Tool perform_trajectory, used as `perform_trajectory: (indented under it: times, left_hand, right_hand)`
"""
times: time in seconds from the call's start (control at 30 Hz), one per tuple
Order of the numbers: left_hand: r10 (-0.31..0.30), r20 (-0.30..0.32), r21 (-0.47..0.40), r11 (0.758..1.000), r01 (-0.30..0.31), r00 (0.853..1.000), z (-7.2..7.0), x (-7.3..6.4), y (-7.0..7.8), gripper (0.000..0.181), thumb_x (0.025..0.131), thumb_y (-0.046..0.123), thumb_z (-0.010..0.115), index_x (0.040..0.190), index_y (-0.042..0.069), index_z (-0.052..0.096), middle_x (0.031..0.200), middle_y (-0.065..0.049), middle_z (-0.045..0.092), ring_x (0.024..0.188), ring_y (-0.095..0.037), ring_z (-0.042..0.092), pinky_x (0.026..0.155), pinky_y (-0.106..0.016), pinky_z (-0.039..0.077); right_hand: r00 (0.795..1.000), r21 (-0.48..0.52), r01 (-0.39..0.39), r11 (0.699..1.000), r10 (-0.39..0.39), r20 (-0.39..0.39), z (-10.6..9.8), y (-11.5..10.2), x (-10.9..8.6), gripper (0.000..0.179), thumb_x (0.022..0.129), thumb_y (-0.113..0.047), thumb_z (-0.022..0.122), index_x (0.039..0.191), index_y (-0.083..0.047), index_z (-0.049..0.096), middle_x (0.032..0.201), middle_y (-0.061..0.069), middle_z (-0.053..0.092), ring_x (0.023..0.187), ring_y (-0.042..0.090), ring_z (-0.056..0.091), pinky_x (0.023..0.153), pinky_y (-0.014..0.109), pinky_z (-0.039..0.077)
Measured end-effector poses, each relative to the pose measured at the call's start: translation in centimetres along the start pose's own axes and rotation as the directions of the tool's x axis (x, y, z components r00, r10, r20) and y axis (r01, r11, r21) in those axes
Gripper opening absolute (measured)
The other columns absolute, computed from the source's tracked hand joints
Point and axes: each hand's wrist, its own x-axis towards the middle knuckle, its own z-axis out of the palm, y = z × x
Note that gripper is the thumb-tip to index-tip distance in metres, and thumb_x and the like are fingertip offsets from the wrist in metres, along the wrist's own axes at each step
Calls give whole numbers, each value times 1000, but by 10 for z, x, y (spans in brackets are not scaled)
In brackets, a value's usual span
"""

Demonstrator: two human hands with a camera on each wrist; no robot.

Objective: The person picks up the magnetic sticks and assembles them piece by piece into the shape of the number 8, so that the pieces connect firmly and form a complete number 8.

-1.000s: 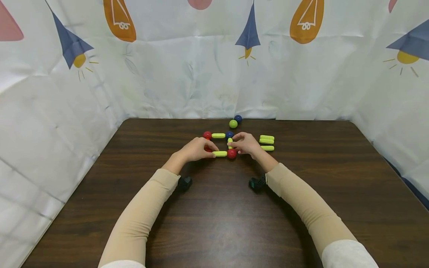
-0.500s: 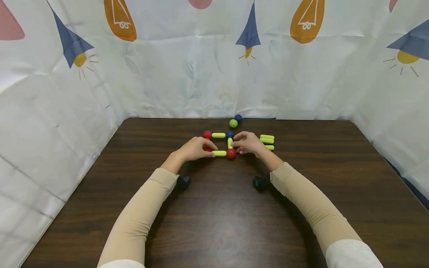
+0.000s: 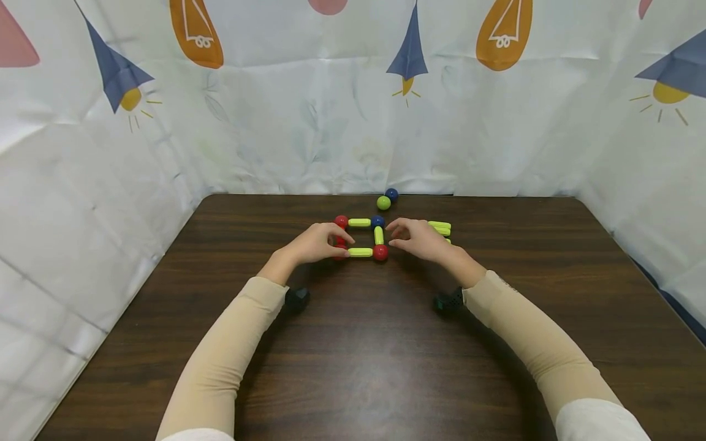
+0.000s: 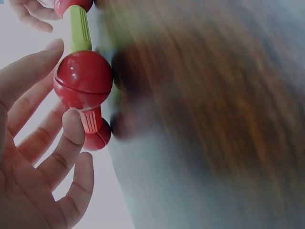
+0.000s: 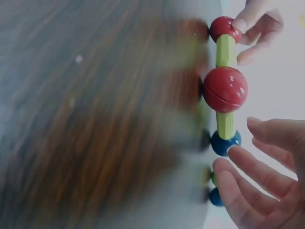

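Fingers of the left hand (image 3: 315, 242) are held apart, loosely curved, at the near-left red ball (image 4: 83, 78) of a ball-and-stick square (image 3: 361, 252), upper centre of the head frame; contact cannot be told. Those of the right hand (image 3: 421, 239) are spread wide, just beside the square's right side. Spare yellow sticks (image 3: 440, 228) are partly hidden behind that hand. A loose green ball (image 3: 383, 203) and blue ball (image 3: 391, 195) are seen near the back edge of the table (image 3: 353, 343).

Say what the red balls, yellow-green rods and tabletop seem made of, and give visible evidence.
Red balls: probably hard plastic or painted metal; glossy, with sharp highlights and a seam.
Yellow-green rods: likely moulded plastic; satin, with lengthwise ridges.
Tabletop: wood or wood-look laminate; smooth, with streaked brown grain and soft sheen.
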Motion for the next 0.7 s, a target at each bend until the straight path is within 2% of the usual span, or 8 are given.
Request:
perform_trajectory:
  times: [0.17,0.27,0.5,0.7]
  left_hand:
    - [8,-8,-12,1000,-8,1000,-2,-5,-2,33,93,20,78,124,8,74,131,-11,60,87,-23,56,79,-36,50]
    - [14,-14,-6,1000,-14,1000,-4,-7,-2,34,94,20,78,125,6,73,133,-13,58,88,-24,56,79,-37,50]
    - [-26,-20,-9,1000,26,999,-5,-10,-5,36,94,22,77,128,9,73,123,-11,58,88,-24,54,77,-37,48]
    - [-36,-15,-62,997,35,999,-6,-9,-9,38,96,20,74,132,8,69,111,-8,63,85,-24,55,75,-37,48]
  right_hand:
    - [998,-15,56,998,-56,7,-8,5,-10,36,98,-10,70,132,0,64,120,15,70,108,31,67,94,47,52]
    - [996,-28,90,996,-90,5,-11,10,-14,35,98,-8,70,131,1,64,121,16,70,109,31,67,95,48,52]
    - [993,-80,113,990,-115,-18,-21,17,-27,34,97,-6,71,130,1,66,125,16,68,105,29,67,91,47,53]
    - [991,-142,115,983,-124,-53,-27,25,-36,33,96,-3,71,128,0,67,124,16,68,106,31,66,90,48,53]
